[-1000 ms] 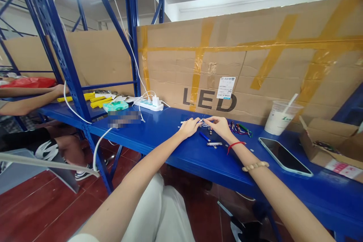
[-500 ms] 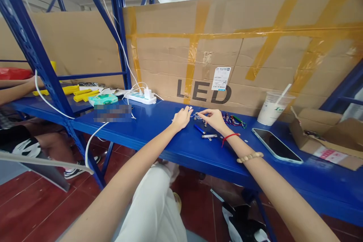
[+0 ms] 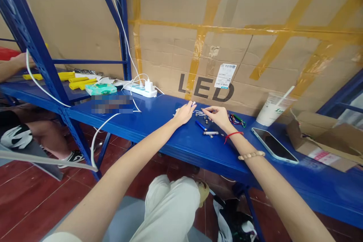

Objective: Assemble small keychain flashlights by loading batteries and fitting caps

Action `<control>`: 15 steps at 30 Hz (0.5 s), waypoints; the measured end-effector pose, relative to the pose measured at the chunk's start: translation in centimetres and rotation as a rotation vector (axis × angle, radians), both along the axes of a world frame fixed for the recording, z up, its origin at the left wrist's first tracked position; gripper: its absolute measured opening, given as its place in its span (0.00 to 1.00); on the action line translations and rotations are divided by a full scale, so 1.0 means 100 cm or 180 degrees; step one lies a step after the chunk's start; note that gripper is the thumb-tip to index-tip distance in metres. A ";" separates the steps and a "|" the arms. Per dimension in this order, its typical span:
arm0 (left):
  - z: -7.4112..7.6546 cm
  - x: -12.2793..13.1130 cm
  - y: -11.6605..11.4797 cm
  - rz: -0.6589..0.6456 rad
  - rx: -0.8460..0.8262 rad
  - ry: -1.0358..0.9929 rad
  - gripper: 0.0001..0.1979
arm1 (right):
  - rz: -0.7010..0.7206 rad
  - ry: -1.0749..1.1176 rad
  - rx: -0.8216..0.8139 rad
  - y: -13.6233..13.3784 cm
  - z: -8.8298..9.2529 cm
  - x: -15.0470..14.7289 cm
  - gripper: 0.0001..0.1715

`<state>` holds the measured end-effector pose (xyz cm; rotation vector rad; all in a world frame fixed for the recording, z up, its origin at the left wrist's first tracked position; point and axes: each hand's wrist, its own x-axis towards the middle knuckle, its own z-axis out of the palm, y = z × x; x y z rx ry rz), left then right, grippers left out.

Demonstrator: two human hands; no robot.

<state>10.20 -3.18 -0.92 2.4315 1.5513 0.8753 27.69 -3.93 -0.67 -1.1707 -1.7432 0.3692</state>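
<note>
My left hand (image 3: 184, 115) is closed, with a small silvery piece (image 3: 193, 103) at its fingertips, too small to name. Just to its right, my right hand (image 3: 218, 116) is closed in a pinch near several small shiny metal parts (image 3: 199, 112); whatever its fingers hold is hidden. In front of the hands lie a blue tube (image 3: 200, 125) and a silver tube (image 3: 210, 133), both slim and short. Behind my right wrist, a green carabiner (image 3: 239, 120) lies with other coloured clips.
On the right stand a phone (image 3: 273, 145), a plastic cup with a straw (image 3: 270, 111) and an open cardboard box (image 3: 326, 147). A power strip (image 3: 140, 89), tissue pack (image 3: 101, 89) and yellow tubes (image 3: 82, 82) lie left. Another person's arm (image 3: 15, 66) shows far left.
The view has tilted down and shifted slightly. Both hands stay close together over the small parts, their fingers still closed.
</note>
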 end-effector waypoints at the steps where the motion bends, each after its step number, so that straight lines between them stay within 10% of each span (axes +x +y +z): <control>1: 0.000 0.001 0.000 -0.0033 0.0008 0.0039 0.18 | 0.0003 -0.0017 0.0017 0.001 0.000 0.000 0.25; 15: 0.009 0.012 0.018 -0.0964 0.0299 0.0573 0.12 | -0.0694 -0.0969 0.0685 -0.008 0.023 0.011 0.09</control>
